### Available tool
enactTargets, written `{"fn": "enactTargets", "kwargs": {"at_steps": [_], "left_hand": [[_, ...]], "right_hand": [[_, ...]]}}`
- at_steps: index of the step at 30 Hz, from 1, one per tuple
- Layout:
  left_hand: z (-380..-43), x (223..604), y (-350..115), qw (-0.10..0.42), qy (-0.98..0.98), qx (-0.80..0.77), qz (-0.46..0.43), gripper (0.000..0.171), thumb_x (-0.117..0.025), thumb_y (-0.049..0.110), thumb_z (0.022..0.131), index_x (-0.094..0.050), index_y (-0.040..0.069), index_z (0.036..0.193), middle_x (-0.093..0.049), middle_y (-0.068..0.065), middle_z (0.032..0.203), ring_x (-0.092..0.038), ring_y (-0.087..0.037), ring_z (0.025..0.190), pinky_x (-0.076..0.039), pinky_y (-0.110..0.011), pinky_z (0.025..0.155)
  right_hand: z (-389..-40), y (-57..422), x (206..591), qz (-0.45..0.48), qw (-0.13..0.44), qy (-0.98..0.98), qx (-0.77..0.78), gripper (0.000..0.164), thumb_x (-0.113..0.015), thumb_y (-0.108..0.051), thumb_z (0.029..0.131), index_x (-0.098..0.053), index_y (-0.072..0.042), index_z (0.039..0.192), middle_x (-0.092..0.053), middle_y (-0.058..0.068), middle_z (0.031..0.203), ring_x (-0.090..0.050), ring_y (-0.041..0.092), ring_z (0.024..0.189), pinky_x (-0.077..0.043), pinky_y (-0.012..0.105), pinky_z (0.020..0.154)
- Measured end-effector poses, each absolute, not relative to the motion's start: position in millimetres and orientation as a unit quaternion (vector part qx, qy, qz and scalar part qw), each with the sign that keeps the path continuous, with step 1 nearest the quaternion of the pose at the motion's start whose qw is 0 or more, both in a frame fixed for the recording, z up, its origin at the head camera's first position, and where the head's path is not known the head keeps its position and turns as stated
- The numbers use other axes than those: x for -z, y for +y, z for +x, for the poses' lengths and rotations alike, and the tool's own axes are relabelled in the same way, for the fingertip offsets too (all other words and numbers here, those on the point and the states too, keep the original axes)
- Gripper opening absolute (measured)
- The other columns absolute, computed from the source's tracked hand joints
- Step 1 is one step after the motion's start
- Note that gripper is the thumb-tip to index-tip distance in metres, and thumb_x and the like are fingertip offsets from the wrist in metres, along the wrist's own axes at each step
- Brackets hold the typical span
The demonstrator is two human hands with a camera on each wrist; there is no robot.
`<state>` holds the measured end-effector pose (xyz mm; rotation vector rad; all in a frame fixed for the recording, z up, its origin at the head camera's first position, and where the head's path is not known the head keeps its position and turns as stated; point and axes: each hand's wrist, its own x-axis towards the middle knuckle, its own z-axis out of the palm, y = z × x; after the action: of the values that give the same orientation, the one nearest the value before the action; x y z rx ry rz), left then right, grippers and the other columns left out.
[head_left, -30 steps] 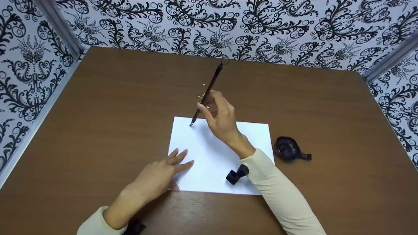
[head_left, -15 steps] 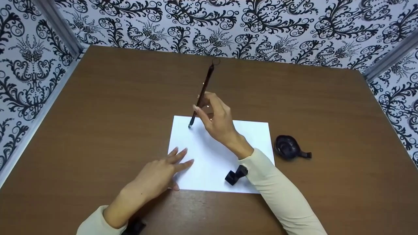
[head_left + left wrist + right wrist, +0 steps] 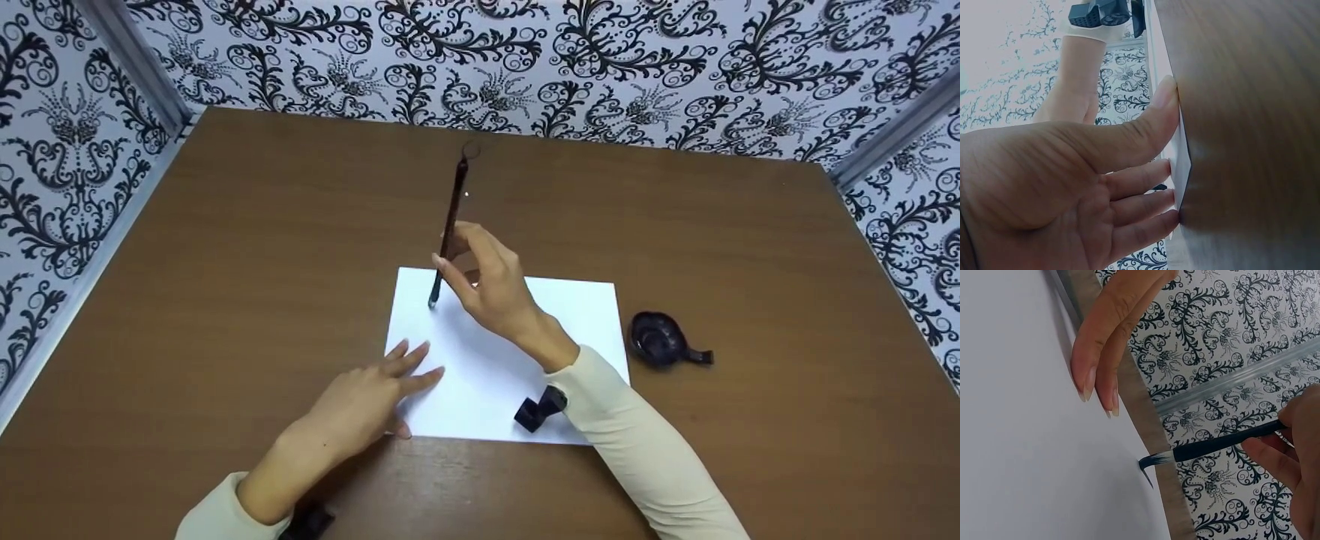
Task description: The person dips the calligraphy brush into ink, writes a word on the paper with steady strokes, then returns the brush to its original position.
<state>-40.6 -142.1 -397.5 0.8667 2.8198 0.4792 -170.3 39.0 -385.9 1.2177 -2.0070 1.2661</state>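
Note:
My right hand [image 3: 491,289] pinches a dark-handled calligraphy brush [image 3: 455,199], nearly upright, with a hanging loop at its top. Its bristles [image 3: 1158,459], dark at the end and pale near the handle, bend against the white sheet of paper [image 3: 495,375]. A short dark stroke [image 3: 1149,479] shows on the sheet at the brush tip, in the right wrist view. My left hand [image 3: 364,405] rests with spread fingers on the sheet's left side. From the left wrist view, the thumb [image 3: 1163,107] and fingertips of that hand touch down along the paper's edge.
A small black ink dish [image 3: 658,341] with a short handle stands just right of the paper on the brown wooden table [image 3: 225,285]. The black wrist camera [image 3: 540,409] on my right sleeve hangs over the sheet. Patterned walls [image 3: 480,67] border the table.
The brush tip has moved down the sheet and slightly left, and the handle has swung left to nearly upright. My right hand has shifted left and toward me; the left stays put.

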Motion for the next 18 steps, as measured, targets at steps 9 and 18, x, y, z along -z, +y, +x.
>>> {"fn": "enactTargets", "kwargs": {"at_steps": [9,18], "left_hand": [[-40.2,398.8,-142.6,0.057,0.939,-0.162,0.298,0.072,-0.078,0.028,0.066,-0.058,0.014,0.133,-0.043,-0.017,0.144,-0.041,-0.039,0.13,-0.053,-0.046,0.067],[-40.4,400.7,-143.2,0.043,0.937,-0.16,0.306,0.073,-0.078,0.028,0.064,-0.059,0.015,0.133,-0.045,-0.016,0.143,-0.042,-0.038,0.129,-0.053,-0.045,0.069]], "right_hand": [[-161.4,37.3,384.0,0.45,0.21,-0.742,-0.45,0.029,-0.062,-0.004,0.091,-0.051,0.002,0.118,-0.059,0.011,0.097,-0.064,0.015,0.085,-0.052,0.019,0.061],[-158.3,38.9,377.8,0.459,0.221,-0.744,-0.433,0.028,-0.061,-0.005,0.092,-0.051,0.003,0.117,-0.059,0.012,0.097,-0.064,0.014,0.085,-0.049,0.014,0.062]]}}
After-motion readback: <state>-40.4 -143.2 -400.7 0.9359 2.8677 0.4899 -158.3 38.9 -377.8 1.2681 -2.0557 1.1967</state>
